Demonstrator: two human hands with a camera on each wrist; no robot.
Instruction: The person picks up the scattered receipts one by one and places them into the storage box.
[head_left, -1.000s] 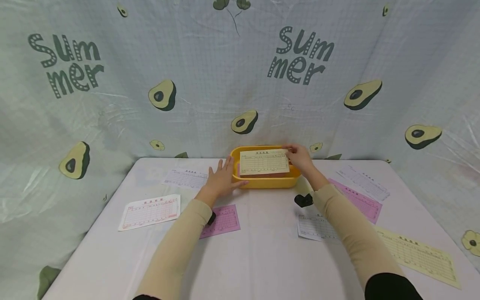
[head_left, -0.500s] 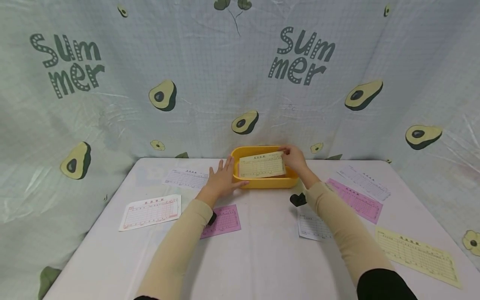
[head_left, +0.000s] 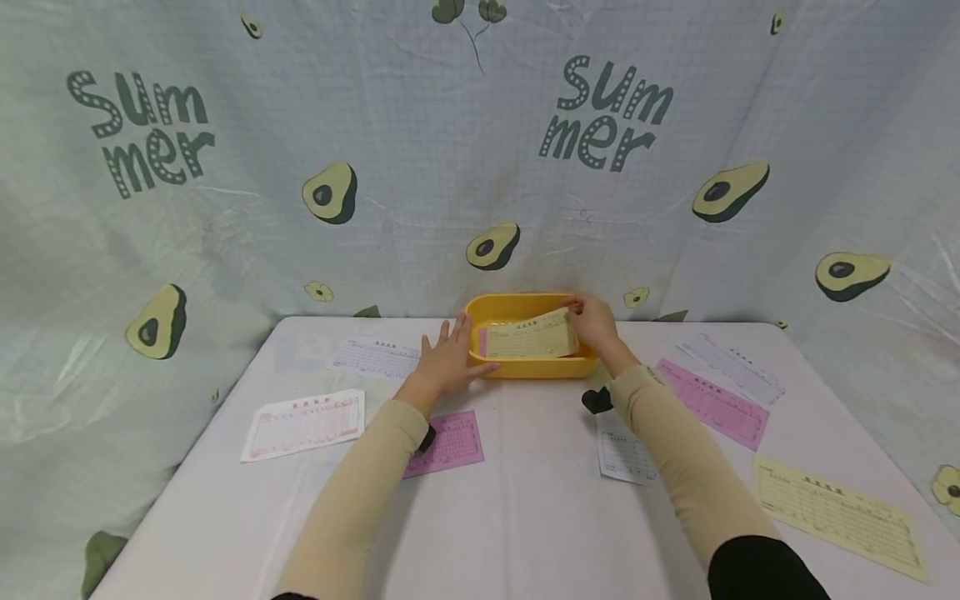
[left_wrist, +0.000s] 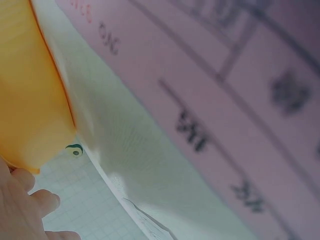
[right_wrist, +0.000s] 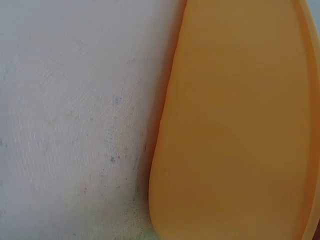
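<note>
At the table's far side stands a yellow plastic tray (head_left: 536,369). My right hand (head_left: 595,322) pinches the upper right corner of a pale yellow printed form (head_left: 528,339), which lies slantwise inside the tray. A strip of pink paper (head_left: 483,342) shows at that form's left edge. My left hand (head_left: 446,360), fingers spread, rests against the tray's left end. Part of the left hand (left_wrist: 22,210) also appears beside the tray wall (left_wrist: 35,90) in the left wrist view. The right wrist view has only the tray's outer side (right_wrist: 235,120), without the fingers.
Under my left wrist lies a pink form (head_left: 456,442); a red-printed form (head_left: 307,425) and a purple-printed one (head_left: 375,357) are farther left. To the right lie a white form (head_left: 626,450), a pink one (head_left: 716,404), a purple-printed one (head_left: 738,369) and a long yellow one (head_left: 840,517). A curtain (head_left: 405,250) hangs behind.
The right hand has shifted a little left and down, bringing the yellow form lower into the tray and tilting it. The left hand has stayed at the tray's left end.
</note>
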